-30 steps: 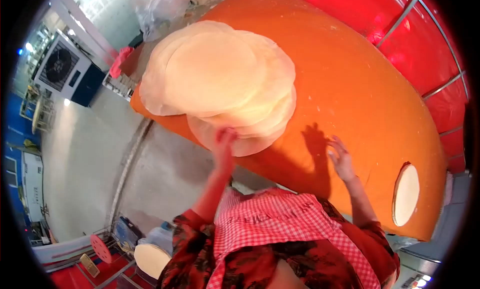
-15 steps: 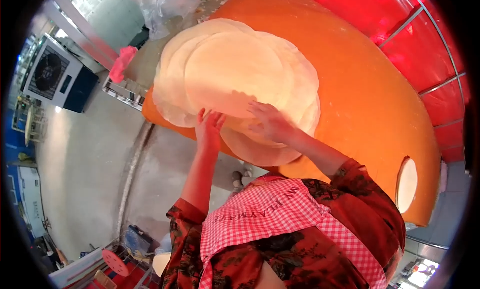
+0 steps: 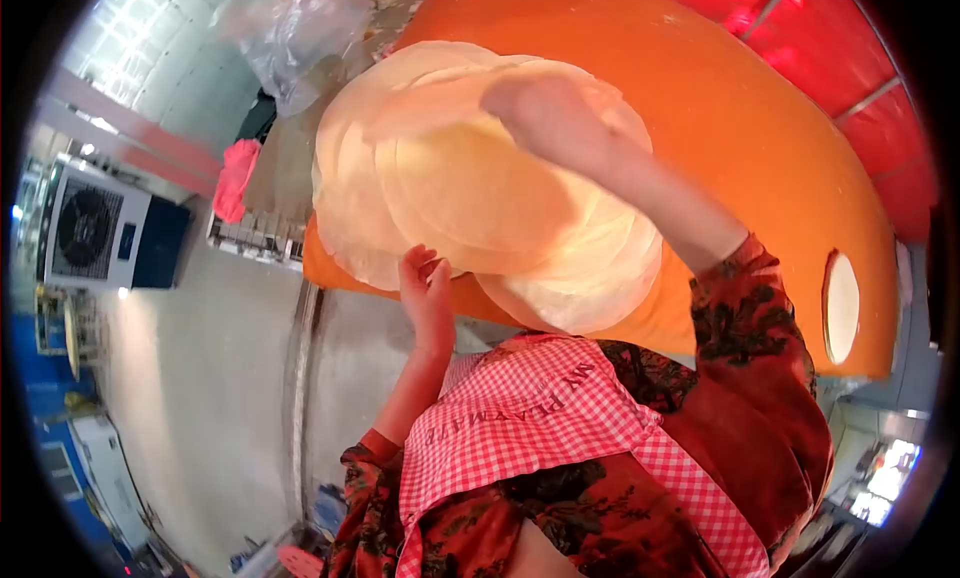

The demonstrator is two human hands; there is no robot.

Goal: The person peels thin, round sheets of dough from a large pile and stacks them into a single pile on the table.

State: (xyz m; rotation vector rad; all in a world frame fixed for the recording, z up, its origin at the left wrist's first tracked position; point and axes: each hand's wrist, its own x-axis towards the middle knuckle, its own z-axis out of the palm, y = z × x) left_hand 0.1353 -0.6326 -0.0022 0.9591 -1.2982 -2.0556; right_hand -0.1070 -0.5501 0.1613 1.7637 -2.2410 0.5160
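Note:
A broad pile of thin, round, pale dough sheets [image 3: 460, 203] lies overlapping on an orange-covered table [image 3: 730, 158]. My left hand [image 3: 427, 288] is at the pile's near edge, its fingers loosely bent and apart, with nothing visible in them. Over the far right part of the pile, my right hand [image 3: 540, 108] is smeared by motion. Its fingers point left, and a blurred, pale fold of sheet shows beside them. Whether they grip that fold cannot be made out. Part of the pile is hidden under my right forearm.
A white round disc [image 3: 842, 308] is at the table's right end. Clear plastic [image 3: 300, 53] and a pink cloth [image 3: 236, 181] are at the far left. A fan unit [image 3: 92, 228] stands on the grey floor [image 3: 210, 378]. Red panels [image 3: 850, 78] line the far right.
My right hand has moved away from my body, from the pile's near part to its far right. My left hand has shifted slightly nearer, its fingers more bent. The view has turned a little.

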